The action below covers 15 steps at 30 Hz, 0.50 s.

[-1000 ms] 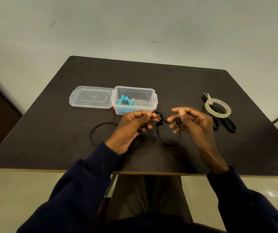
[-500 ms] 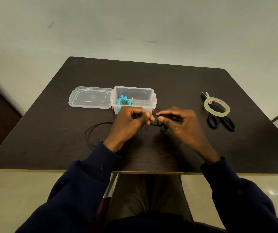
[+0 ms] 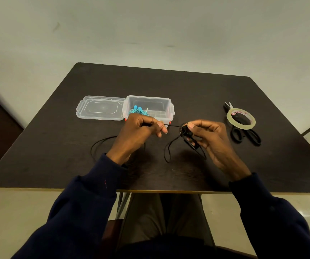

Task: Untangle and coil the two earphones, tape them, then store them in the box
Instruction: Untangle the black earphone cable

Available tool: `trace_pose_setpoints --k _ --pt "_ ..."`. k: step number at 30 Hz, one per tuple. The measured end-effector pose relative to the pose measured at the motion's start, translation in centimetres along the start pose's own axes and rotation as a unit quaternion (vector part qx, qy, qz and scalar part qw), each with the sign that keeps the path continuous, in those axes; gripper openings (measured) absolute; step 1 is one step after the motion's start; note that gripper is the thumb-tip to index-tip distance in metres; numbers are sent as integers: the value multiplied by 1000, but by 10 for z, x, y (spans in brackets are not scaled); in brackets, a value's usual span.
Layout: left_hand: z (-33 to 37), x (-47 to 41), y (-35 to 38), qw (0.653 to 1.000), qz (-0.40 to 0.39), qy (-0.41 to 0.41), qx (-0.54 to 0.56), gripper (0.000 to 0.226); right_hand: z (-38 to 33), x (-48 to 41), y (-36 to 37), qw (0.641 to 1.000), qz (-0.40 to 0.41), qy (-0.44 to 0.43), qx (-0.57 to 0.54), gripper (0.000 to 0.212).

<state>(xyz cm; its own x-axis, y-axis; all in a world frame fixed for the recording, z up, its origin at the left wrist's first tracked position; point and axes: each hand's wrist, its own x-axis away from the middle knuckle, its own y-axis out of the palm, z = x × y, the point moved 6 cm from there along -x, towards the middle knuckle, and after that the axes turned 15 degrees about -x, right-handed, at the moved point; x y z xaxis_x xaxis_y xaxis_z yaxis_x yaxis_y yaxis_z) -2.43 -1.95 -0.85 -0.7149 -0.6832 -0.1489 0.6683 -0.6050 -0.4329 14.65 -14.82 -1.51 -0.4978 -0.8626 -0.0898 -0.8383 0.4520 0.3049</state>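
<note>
Earphone wire is what both hands are busy with: the black earphone [image 3: 185,130] is held up just above the table [image 3: 206,94], in front of the box [image 3: 166,109]. The left hand [image 3: 141,131] pinches the wire between thumb and curled fingers. A short stretch runs straight and taut from there across to the right hand [image 3: 212,139], which grips a small knotted bundle of the same wire at its fingertips, thumb on top. From that bundle a couple of loose loops hang down to the tabletop beneath the right palm, and a slim dark piece on the wire lies against the right fingers. More wire trails out by the left wrist in a wide flat loop lying on the table to the left. Against the dark surface the wire is thin and hard to follow, so I cannot tell where the earbuds or the plug are.

Just behind the left hand stands the box, clear plastic and open, with the blue earphone [image 3: 138,111] coiled in its left end. Its lid [image 3: 101,108] lies flat against its left side. Well off to the right, a roll of clear tape [image 3: 242,127] rests on top of black scissors [image 3: 241,119]
</note>
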Motion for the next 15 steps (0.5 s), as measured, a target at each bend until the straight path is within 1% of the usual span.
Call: trace_pose_setpoints --k 4,6,11,15 --pt "-1 -1 0 1000 1 11 -10 22 -3 1 -2 999 -11 -43 19 19" --pt "-1 0 2 1000 -5 13 -9 20 -2 0 -4 998 -20 -47 35 22" --pt "0 1 15 999 -28 16 -7 14 -1 2 1 996 -36 -40 76 15" --pt "0 3 23 1000 -24 12 -10 9 -2 3 8 989 -50 -64 121 20"
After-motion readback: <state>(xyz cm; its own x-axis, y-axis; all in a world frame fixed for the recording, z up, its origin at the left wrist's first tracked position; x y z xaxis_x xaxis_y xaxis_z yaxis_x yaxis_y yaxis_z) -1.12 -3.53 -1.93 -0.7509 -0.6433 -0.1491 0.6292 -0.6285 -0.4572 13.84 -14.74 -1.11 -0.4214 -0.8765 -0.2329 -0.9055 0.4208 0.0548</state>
